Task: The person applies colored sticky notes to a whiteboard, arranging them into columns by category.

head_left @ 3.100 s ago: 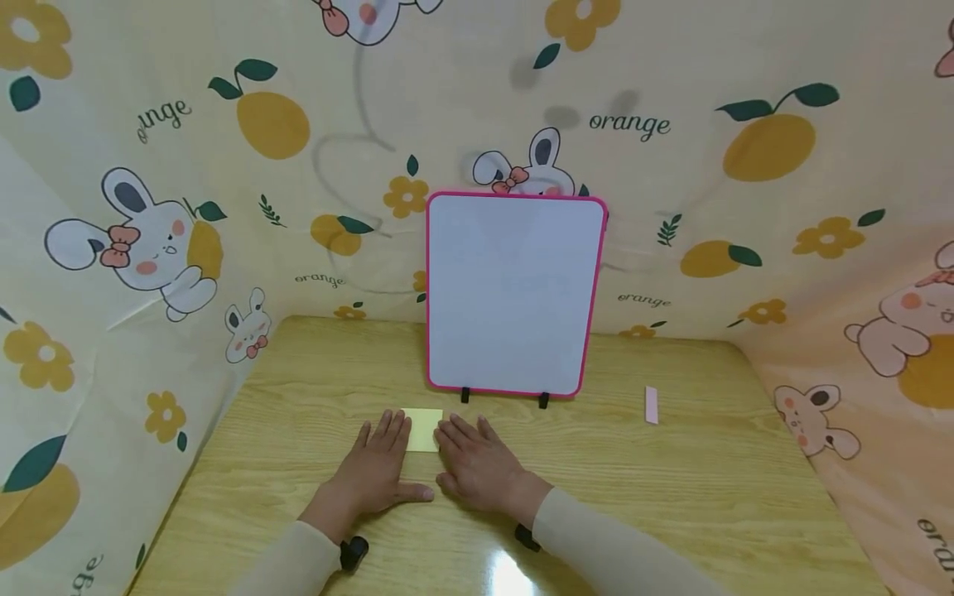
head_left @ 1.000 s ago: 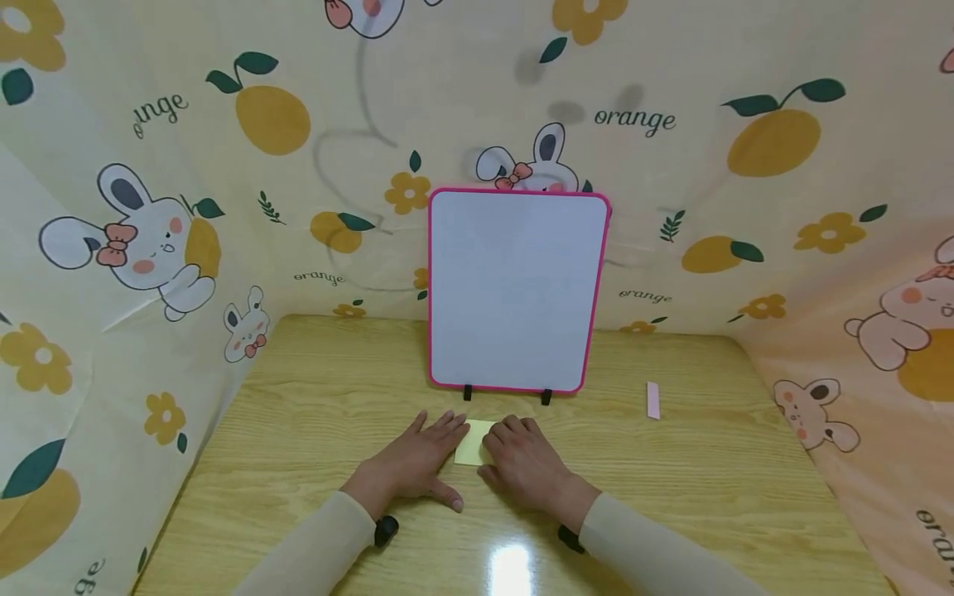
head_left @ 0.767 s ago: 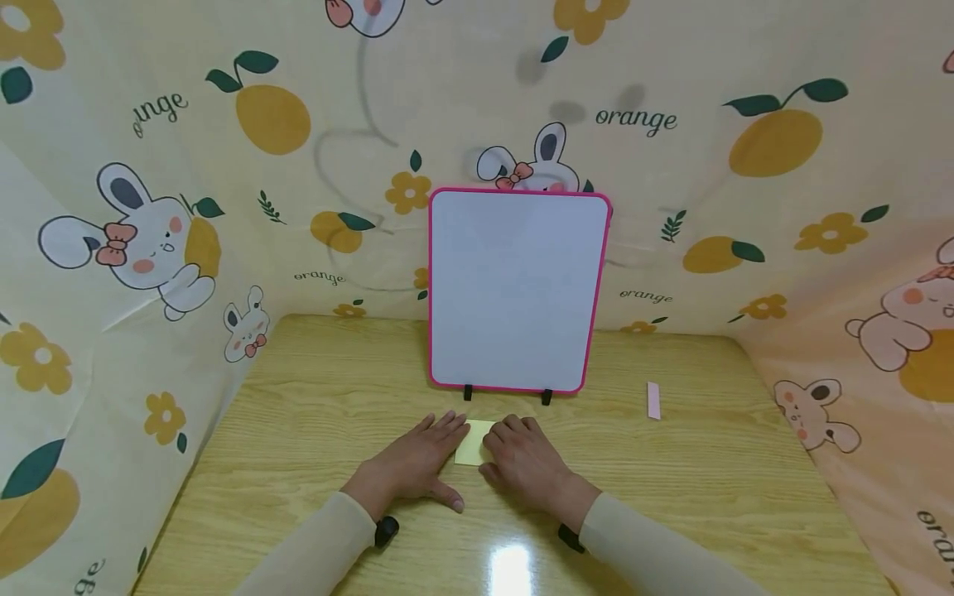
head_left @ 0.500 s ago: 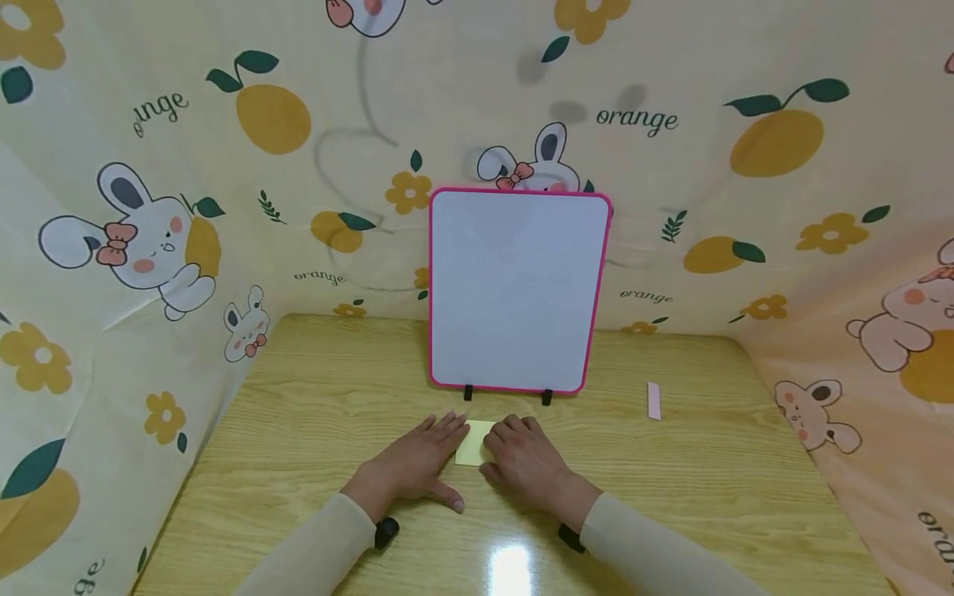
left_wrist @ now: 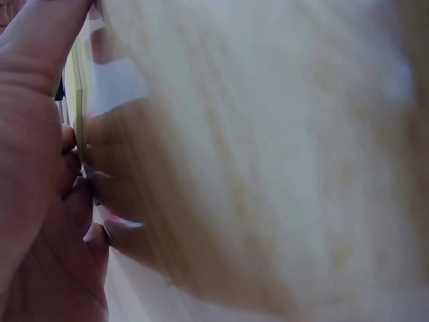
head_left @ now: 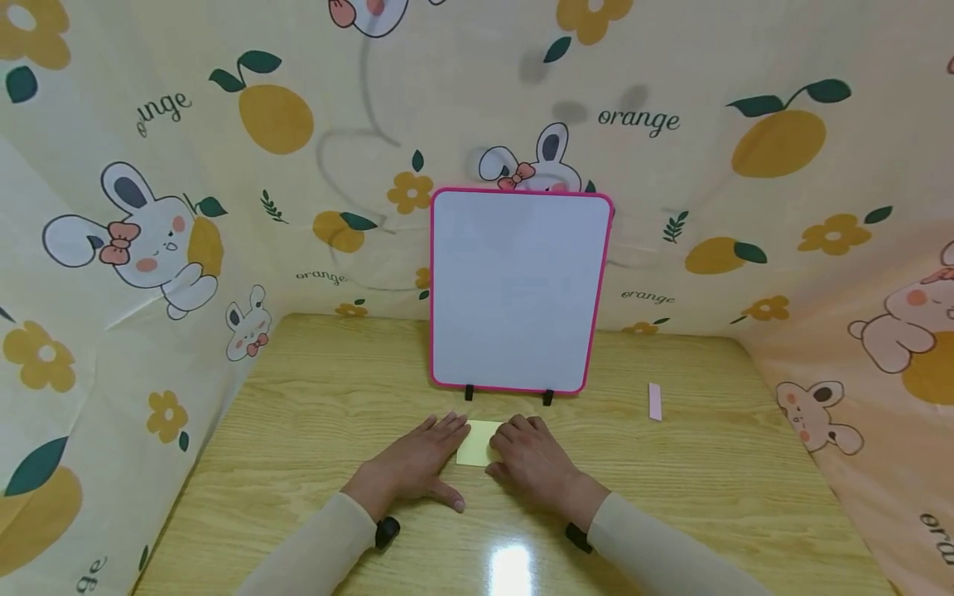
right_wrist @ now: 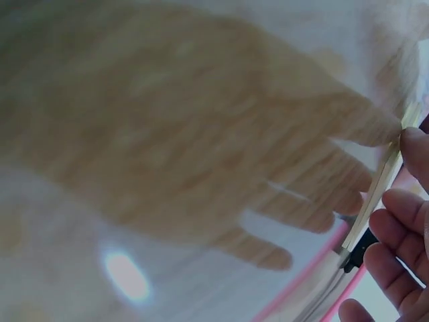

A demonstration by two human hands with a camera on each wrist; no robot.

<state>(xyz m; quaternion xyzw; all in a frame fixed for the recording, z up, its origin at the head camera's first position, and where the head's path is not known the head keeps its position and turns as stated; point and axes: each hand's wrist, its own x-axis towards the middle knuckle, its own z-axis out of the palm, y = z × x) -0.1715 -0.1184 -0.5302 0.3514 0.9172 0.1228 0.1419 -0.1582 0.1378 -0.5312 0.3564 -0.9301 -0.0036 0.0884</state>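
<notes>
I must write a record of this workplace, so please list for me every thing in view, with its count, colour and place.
table: 1, light wood colour, across the lower part
whiteboard: 1, white with pink rim, standing near the table's back
feet: 2, black, under the whiteboard
yellow paper: 1 piece (layers unclear), pale yellow, in front of the whiteboard
pink strip: 1, pale pink, right of the whiteboard
printed cloth: pieces unclear, cream with rabbits and oranges, behind and beside the table
wrist devices: 2, black, one at each wrist
sleeves: 2, beige, on both arms
left hand: 1, bare, at the yellow paper's left edge
right hand: 1, bare, at its right edge
</notes>
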